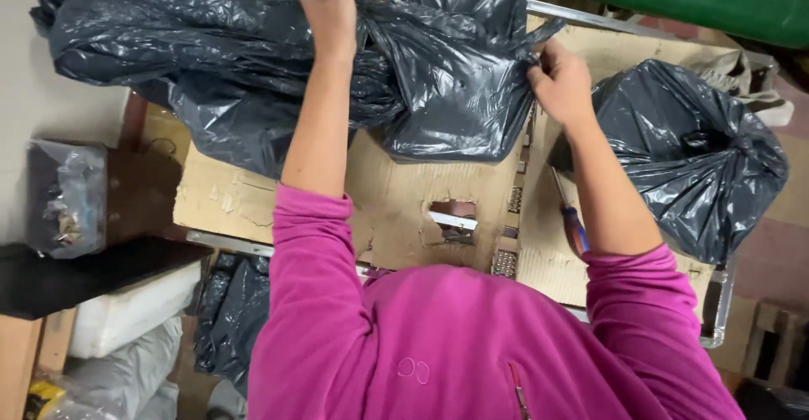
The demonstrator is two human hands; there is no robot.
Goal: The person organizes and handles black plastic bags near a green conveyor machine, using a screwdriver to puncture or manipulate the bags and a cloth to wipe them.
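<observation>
Black bag stretched crosswise between two hands.

Big black bin bag (278, 66) lies on the cardboard sheet (396, 201), long axis left to right. Left hand (330, 11) clamped on dark plastic at its far edge; right hand (560, 83) pinches the bag's right-end flap. Second tied bag (699, 159) sits just beside the right hand.

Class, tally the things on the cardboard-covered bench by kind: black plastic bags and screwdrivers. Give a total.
Black plastic bags: 2, the big bag gripped by both the left hand and the right hand, and the tied bag
Screwdrivers: 1, the screwdriver
Total: 3
</observation>
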